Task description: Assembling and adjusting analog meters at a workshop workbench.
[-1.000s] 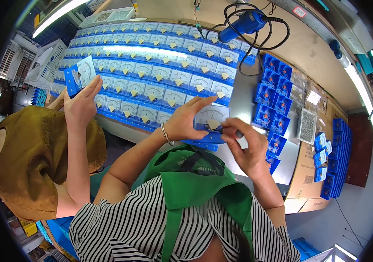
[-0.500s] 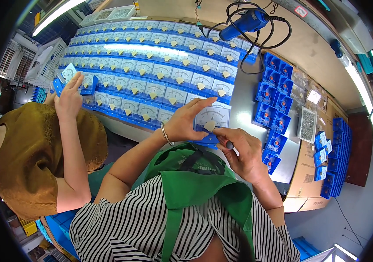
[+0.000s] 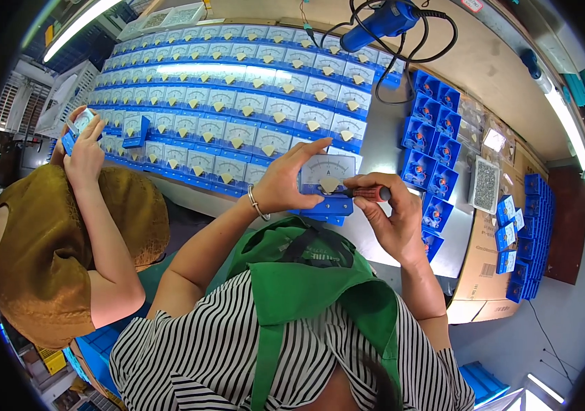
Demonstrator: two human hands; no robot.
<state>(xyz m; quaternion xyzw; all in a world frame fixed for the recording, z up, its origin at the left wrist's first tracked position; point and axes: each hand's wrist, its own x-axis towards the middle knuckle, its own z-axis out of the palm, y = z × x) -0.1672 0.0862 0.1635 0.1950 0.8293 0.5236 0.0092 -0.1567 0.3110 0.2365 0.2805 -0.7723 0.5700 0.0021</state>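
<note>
My left hand (image 3: 284,179) grips a panel meter (image 3: 330,168) by its left side. The meter has a blue base, a clear front, a white dial and a cream pointed piece at the bottom of the dial. In my right hand (image 3: 395,222) is a screwdriver (image 3: 373,194) with a red and black handle, held level. Its shaft points left to the lower part of the meter's front; whether the tip touches a screw is too small to tell. Rows of similar meters (image 3: 237,133) stand on the table just beyond my hands.
Blue open boxes (image 3: 418,168) with wires inside line the right. Past them are a tray of small metal parts (image 3: 484,185) and stacked meters (image 3: 506,236) on cardboard (image 3: 474,288). A blue power tool (image 3: 381,27) with a black cord hangs above. At left, a co-worker's hand (image 3: 85,161) holds a meter.
The screwdriver has swung from pointing toward me to lying level against the meter's front. My right hand has turned with it. The co-worker's hands have moved left with their meter.
</note>
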